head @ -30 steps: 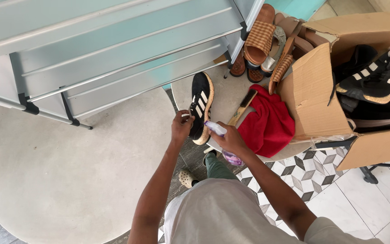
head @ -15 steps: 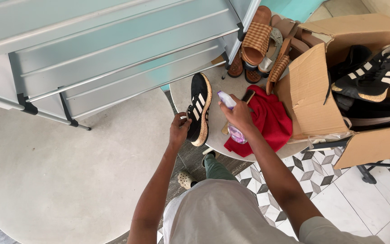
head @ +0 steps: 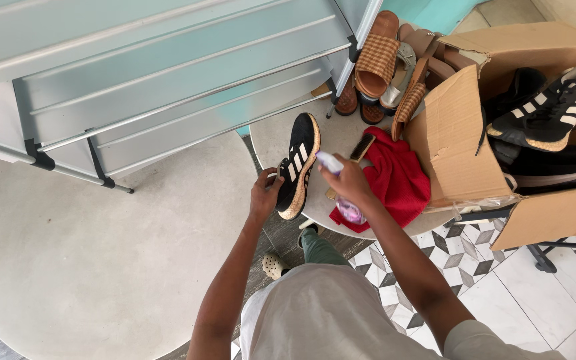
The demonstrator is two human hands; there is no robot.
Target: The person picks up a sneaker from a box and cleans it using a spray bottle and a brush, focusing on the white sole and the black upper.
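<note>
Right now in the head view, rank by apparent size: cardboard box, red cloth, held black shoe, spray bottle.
1. cardboard box
2. red cloth
3. black shoe in the left hand, nearly the cloth's size
4. spray bottle in the right hand, partly hidden

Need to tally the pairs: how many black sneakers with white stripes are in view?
2. One black white-striped sneaker is held on edge by the left hand on the round table; another lies atop the open cardboard box. More may be hidden among the dark shoes inside.

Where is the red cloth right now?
In the head view, the red cloth lies on the small round table, right of the right hand, beside the cardboard box.
</note>
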